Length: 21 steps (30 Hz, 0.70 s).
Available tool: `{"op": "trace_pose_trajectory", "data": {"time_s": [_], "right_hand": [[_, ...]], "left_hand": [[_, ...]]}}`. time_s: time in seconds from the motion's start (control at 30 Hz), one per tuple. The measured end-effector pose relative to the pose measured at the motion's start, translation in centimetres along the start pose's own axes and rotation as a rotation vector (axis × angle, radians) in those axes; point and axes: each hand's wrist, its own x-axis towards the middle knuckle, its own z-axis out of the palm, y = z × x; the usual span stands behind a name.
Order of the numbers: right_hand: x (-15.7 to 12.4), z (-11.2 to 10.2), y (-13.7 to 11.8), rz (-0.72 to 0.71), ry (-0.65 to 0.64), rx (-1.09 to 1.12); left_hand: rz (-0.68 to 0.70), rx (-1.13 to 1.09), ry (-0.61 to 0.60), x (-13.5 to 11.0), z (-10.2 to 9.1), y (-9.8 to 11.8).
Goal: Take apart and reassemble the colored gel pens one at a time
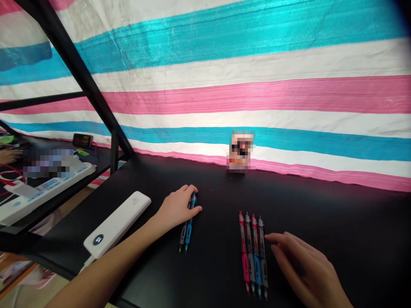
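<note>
My left hand (177, 207) lies on the black table (321, 222) with its fingers curled over two pens (187, 233), one blue and one dark, which lie side by side under it. To the right, a row of several pens (253, 254) with pink, grey and blue grips lies neatly lined up. My right hand (305, 267) rests flat just right of that row, fingers stretched out toward the pens, its fingertips almost touching the nearest one.
A white power bank (117, 223) with a cable lies near the table's left front edge. A small blurred box (241, 152) stands at the back against a striped pink, blue and white cloth. A black frame post (114, 149) and a white power strip (41, 194) are at left.
</note>
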Motion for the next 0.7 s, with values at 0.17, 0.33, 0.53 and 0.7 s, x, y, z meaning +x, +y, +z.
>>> {"op": "trace_pose_trajectory", "data": {"time_s": [0.17,0.33,0.53,0.7], "right_hand": [[0.4,0.0,-0.4,0.010,0.027,0.002],[0.7,-0.1,-1.0,0.025,0.061,-0.014],[1.0,-0.1,-1.3,0.028,0.077,-0.010],[0.9,-0.2,-1.5,0.025,0.084,0.006]], "left_hand": [[0.028,0.043,0.028,-0.2,0.3,0.4],[0.569,0.030,0.166,-1.4,2.6,2.0],[1.078,0.127,0.096,-3.4,5.3,4.1],[1.091,0.137,0.195,-2.9,5.4,4.3]]}}
